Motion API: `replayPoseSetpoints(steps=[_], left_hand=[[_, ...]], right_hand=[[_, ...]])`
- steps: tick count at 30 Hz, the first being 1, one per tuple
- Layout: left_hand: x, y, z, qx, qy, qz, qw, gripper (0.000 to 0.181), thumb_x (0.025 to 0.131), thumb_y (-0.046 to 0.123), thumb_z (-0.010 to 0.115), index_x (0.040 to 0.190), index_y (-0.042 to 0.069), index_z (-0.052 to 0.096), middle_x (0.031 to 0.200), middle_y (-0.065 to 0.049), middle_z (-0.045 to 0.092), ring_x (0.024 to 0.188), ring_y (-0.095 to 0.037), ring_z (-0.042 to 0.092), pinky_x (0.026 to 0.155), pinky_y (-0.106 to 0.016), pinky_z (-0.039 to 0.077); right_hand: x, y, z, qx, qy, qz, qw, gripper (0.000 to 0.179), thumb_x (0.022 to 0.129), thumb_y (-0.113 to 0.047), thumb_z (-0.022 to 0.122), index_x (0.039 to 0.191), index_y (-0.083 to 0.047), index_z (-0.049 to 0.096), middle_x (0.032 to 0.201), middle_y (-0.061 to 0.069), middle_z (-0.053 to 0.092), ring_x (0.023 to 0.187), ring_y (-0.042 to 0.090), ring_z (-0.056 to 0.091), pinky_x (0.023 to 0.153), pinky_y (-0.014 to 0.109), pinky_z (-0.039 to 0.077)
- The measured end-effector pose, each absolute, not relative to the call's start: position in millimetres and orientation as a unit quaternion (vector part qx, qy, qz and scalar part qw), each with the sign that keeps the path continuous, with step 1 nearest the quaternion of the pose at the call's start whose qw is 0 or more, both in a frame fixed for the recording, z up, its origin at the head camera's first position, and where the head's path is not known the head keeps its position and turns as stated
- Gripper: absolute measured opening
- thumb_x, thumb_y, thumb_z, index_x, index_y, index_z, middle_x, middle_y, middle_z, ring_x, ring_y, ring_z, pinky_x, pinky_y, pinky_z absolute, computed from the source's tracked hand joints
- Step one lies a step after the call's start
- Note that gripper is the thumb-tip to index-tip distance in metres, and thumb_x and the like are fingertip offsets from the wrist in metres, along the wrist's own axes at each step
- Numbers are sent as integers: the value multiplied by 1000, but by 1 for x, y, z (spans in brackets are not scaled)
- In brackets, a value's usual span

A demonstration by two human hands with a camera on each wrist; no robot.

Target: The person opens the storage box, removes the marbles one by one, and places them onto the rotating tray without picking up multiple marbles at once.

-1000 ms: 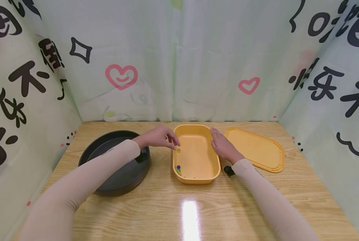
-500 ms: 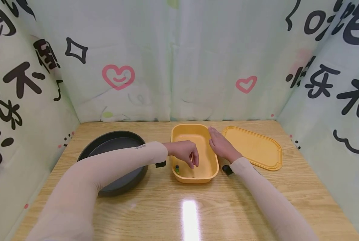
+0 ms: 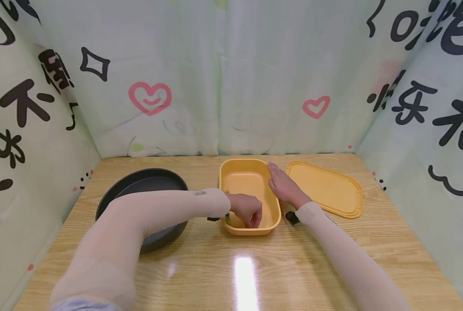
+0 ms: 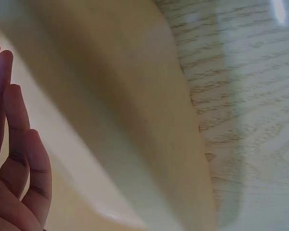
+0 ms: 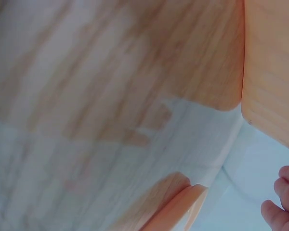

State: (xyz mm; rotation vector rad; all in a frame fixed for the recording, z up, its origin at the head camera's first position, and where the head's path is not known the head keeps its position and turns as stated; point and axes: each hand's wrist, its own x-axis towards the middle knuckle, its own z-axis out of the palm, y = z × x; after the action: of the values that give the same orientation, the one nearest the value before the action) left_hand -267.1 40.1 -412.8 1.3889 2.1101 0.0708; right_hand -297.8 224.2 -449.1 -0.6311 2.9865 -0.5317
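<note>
wood-grain table (image 3: 200, 276) under everything. on it, left, a round black pan (image 3: 151, 183), partly hidden by the left sleeve (image 3: 169, 207). beside it stood the yellow rectangular container (image 3: 250, 179), open-topped; judged light and fairly stiff, best steadied by its rim. matching yellow lid (image 3: 324, 188) lay flat to the right. right hand (image 3: 285, 185): fingers straight and together, along the container's right rim. left hand (image 3: 247, 209): down inside, near the front wall, fingers bent downward; could not tell whether they pinched anything. tiny green and blue marbles (image 3: 228, 220) sat near the container's front-left corner; probably hard, slippery, best pinched round the middle.
</note>
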Motion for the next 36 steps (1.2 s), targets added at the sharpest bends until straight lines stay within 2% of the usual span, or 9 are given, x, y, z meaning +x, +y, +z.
replayPoseSetpoints(steps=[5,16,25,36], left_hand=[[-267,41,-417,513,804,12,302,8,80,10,71,84,16,75,82,5,72,70,-1,53,64,-12,42],[-271,33,-427,486,817,18,310,8,76,11,77,81,17,73,72,9,64,68,-4,51,63,-13,41],[-275,27,-435,501,809,56,303,3,78,13,75,80,13,74,70,7,65,63,1,49,60,-10,39],[-275,19,-443,423,849,147,279,12,73,16,79,70,18,68,63,8,60,58,-2,51,55,-14,42]], right_hand=[[-298,223,-448,-206,963,-174,23,57,100,-14,34,146,10,12,153,27,16,143,41,16,114,52,17],[-297,222,-447,-204,963,-174,18,56,100,-14,34,146,10,13,153,27,17,142,41,17,114,52,17],[-298,221,-448,-199,964,-173,22,57,100,-15,34,147,8,11,154,26,15,143,40,16,115,52,17],[-297,222,-448,-195,965,-174,27,57,100,-15,33,147,8,10,154,25,15,143,39,16,115,51,16]])
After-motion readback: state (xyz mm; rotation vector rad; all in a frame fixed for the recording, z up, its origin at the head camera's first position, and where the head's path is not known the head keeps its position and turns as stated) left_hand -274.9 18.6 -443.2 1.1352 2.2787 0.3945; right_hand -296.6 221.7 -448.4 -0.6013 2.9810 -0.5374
